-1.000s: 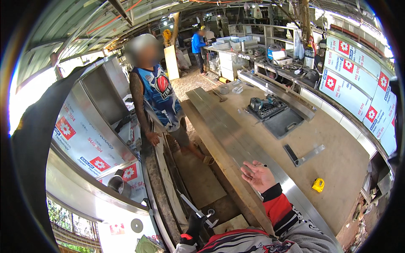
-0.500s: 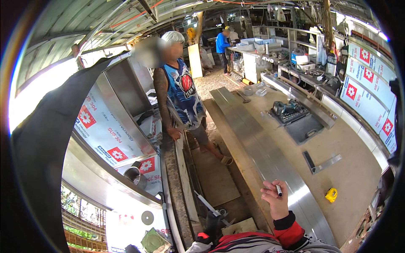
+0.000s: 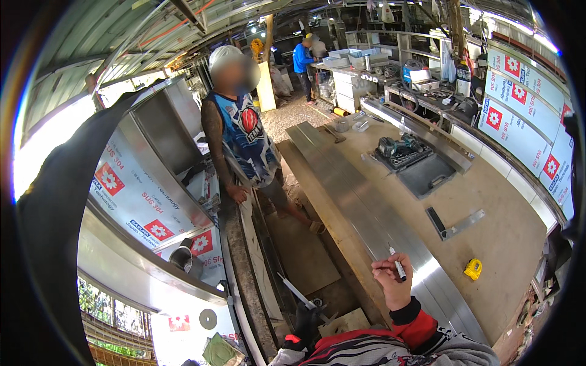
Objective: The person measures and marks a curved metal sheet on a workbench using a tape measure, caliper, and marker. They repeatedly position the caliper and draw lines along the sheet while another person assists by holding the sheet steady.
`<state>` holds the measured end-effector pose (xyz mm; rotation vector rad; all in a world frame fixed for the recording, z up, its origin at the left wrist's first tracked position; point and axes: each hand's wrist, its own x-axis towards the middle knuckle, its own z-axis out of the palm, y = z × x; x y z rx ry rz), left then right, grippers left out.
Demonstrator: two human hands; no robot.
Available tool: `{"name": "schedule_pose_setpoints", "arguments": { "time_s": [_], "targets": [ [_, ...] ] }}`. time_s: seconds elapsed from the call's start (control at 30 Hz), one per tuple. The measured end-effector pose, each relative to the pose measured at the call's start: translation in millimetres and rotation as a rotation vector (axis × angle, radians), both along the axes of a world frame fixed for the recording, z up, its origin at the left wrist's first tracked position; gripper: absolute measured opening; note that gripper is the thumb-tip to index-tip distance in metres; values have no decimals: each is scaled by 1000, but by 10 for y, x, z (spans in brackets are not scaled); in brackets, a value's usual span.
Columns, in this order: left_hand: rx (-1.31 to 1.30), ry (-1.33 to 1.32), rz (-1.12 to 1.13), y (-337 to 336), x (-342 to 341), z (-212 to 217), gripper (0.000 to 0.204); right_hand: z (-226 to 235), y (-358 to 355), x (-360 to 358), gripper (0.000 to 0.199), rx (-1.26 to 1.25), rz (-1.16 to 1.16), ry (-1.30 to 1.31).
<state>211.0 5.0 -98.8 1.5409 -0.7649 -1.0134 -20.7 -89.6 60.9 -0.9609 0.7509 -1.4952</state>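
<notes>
My right hand is closed round a black-and-white marker pen, its tip pointing up and away over the long shiny metal sheet on the table. Low in the middle, my left hand, in a dark glove, is closed on a silver caliper whose long bar points up and to the left. The caliper hangs over the gap beside the table. To the right of the sheet lie a yellow tape measure and a try square with a dark stock.
A drill lies on an open black tool case farther along the brown tabletop. Across the gap stands a co-worker in a blue sleeveless shirt. Film-covered metal panels line the left; a second person works at the back.
My view has shifted slightly to the right. The marker pen has turned so that its tip points away over the sheet. The co-worker's head has turned, one hand still on the ledge.
</notes>
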Motion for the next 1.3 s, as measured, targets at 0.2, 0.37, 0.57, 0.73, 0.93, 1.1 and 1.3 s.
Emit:
{"name": "schedule_pose_setpoints", "arguments": {
  "time_s": [0.2,0.37,0.57,0.73,0.93,1.1,1.3],
  "targets": [
    [13,-55,22,51,-20,-19,30,-45,14,-22,43,-7,30,3],
    [89,-69,17,-17,48,-141,33,-48,27,-2,47,24,40,4],
    [111,-79,15,-118,34,-210,34,-53,33,6,47,13,38,-12],
    [115,-122,-60,-105,21,-180,35,-83,45,-12,44,8,21,-6],
    [127,-62,-68,-129,62,-320,34,-153,31,-3,45,-1,12,22],
    [132,-107,-51,-99,49,-341,37,-208,40,29,44,-39,26,46],
    [127,-151,-109,-115,52,-310,39,-120,12,28,43,-45,-7,59]
  ]
}}
